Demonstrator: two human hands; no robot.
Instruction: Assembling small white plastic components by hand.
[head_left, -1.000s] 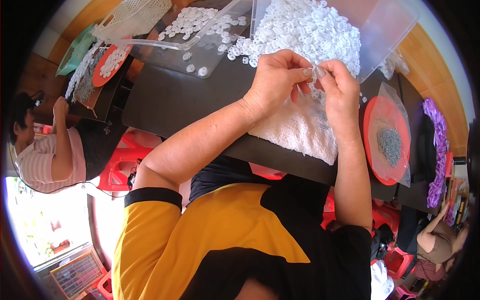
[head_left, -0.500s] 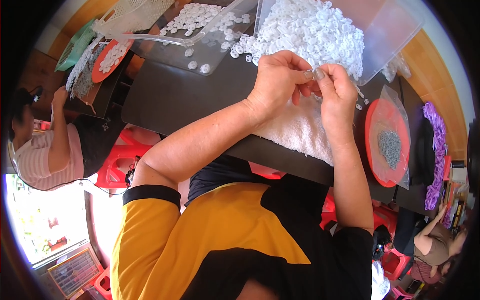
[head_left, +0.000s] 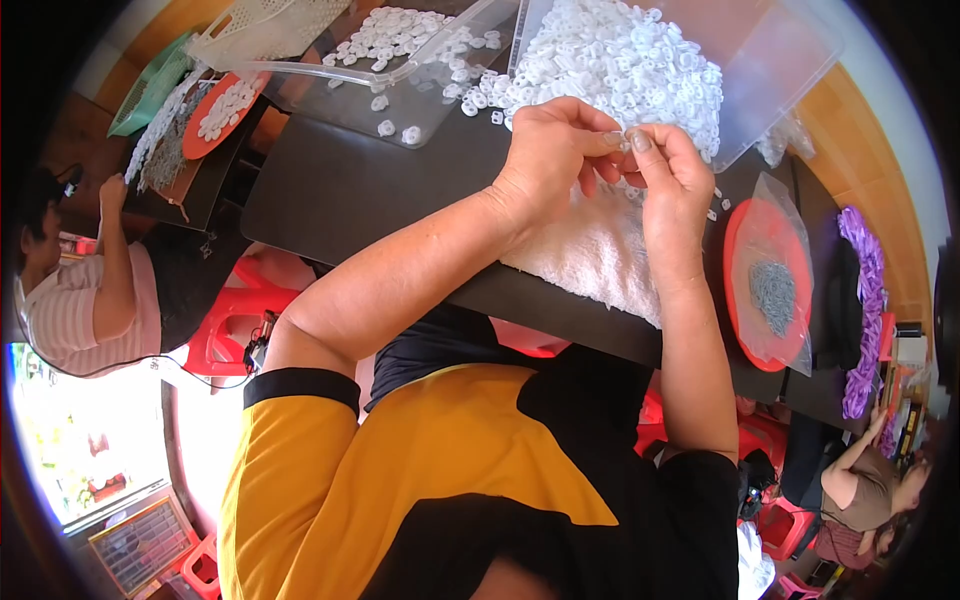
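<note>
I see both hands meeting fingertip to fingertip over the white towel (head_left: 600,255): left hand (head_left: 545,165) and right hand (head_left: 670,180) pinch what looks like one small white ring (head_left: 626,140). The heap of rings (head_left: 620,60) lies just beyond at twelve o'clock, both hands equally near.

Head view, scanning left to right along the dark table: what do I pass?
Green basket → small orange plate of white pieces → clear tray of white rings → left hand → right hand → orange plate of grey bits → purple flowers.
</note>
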